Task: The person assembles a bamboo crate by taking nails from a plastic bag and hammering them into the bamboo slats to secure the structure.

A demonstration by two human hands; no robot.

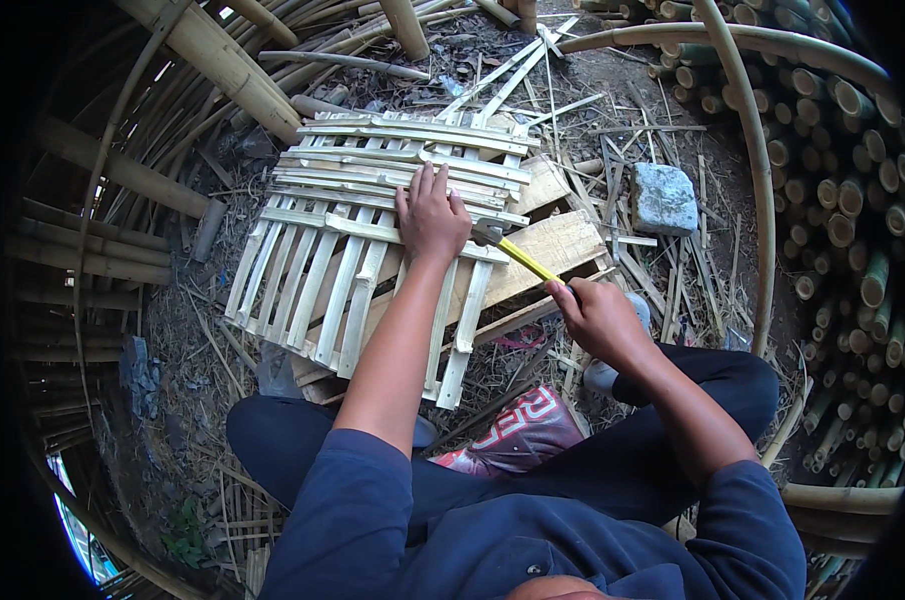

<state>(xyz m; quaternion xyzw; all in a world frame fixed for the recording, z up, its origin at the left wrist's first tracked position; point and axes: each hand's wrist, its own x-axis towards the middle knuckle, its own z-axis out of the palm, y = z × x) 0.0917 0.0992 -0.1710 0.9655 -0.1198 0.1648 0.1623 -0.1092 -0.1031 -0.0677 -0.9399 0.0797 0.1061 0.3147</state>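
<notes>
A lattice of split bamboo strips (363,280) lies across a low wooden board (543,255) in front of me. Several crosswise strips sit close together over its far half, with lengthwise strips reaching toward me. My left hand (436,220) rests on the crosswise strips, its fingers stretched out flat. In my right hand (605,312) is a hammer, gripped by its yellow handle (531,260). The hammer's metal head (489,232) is at the lattice's right side, just beside my left hand. Whether it touches a strip, I cannot tell.
A pale stone block (665,199) sits on the littered ground to the right. Cut bamboo poles (843,200) are stacked at the far right, behind a bent pole (758,180). More bamboo stands at left. A red and white printed sack (518,430) lies between my crossed legs.
</notes>
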